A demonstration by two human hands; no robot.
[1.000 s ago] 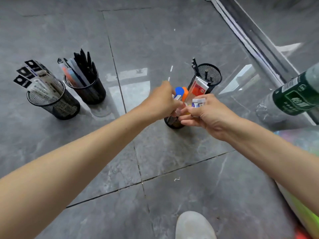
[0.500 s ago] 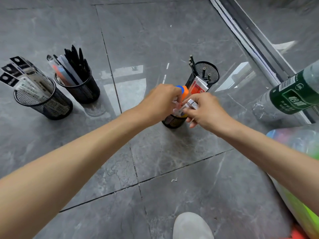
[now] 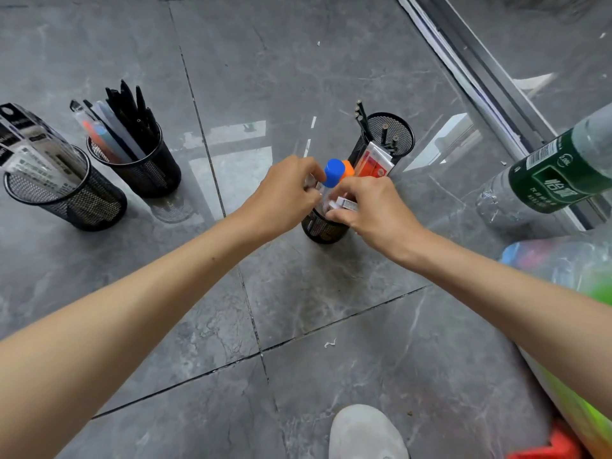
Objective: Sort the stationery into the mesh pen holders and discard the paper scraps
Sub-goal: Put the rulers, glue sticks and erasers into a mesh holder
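Nearest, at six o'clock, a white shoe [image 3: 367,432] shows, and a little beyond it one small paper scrap [image 3: 329,343] lies on the grey floor [image 3: 331,293], not yet discarded. At the centre both hands meet over the middle mesh holder [image 3: 324,229]. The right hand [image 3: 374,207] pinches a small white block [image 3: 346,204], maybe an eraser, just at the rim. The left hand [image 3: 284,193] curls its fingers beside the blue-capped tube [image 3: 333,172]; I cannot tell if it grips it. I judge the step is putting the block in; next it needs a free gap between the tubes, then a release. Farther, at one o'clock, stands the pencil holder [image 3: 395,134]; at ten o'clock, the black-pen holder [image 3: 145,175] and the packet holder [image 3: 76,203].
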